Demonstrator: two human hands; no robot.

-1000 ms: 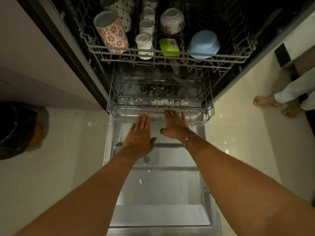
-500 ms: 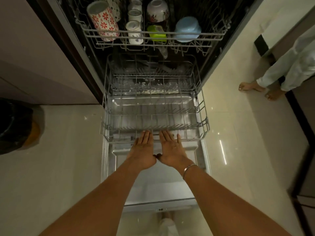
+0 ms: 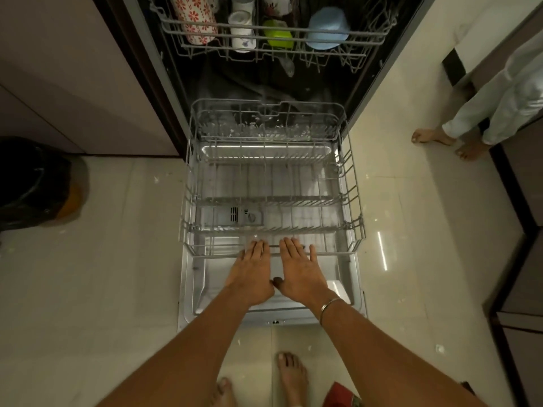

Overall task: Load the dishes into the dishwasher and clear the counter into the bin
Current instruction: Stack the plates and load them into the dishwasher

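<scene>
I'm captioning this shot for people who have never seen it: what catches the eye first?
The lower rack, drawn out over the open dishwasher door at centre, with the left hand and right hand laid flat at its front edge. Behind it the upper rack shows colour: a floral mug, a green box and a blue bowl. A black-lined bin stands on the floor at far left.

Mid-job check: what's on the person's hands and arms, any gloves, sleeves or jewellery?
No gloves or sleeves: both forearms are bare. The right hand has a thin metal bangle at its wrist; the left hand wears nothing visible.
</scene>
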